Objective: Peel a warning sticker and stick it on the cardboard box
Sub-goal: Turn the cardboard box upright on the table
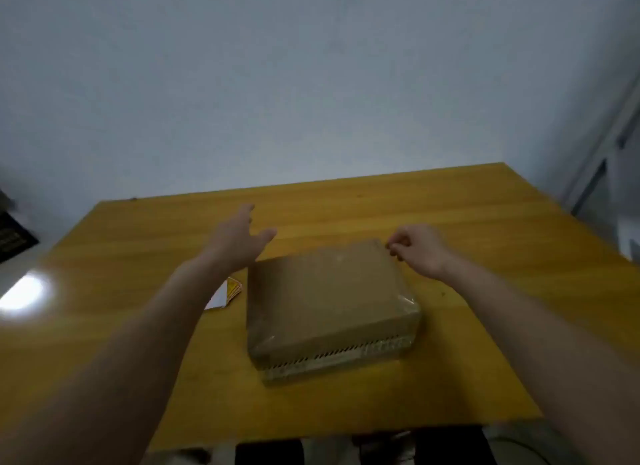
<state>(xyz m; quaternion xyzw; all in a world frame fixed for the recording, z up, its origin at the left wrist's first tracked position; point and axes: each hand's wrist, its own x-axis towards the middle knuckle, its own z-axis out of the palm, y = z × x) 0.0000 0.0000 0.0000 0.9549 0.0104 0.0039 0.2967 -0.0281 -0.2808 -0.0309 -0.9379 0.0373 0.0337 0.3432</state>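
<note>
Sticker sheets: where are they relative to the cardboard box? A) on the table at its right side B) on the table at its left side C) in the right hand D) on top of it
B: the sticker sheets lie on the table just left of the cardboard box, partly hidden by the left forearm.

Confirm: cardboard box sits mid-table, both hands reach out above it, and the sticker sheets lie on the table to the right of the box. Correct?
Not quite. In the head view the sticker sheets lie to the left of the cardboard box, partly hidden under the left forearm, not to the right. The rest stands: the box sits mid-table, with the left hand and right hand reaching out above it.
</note>
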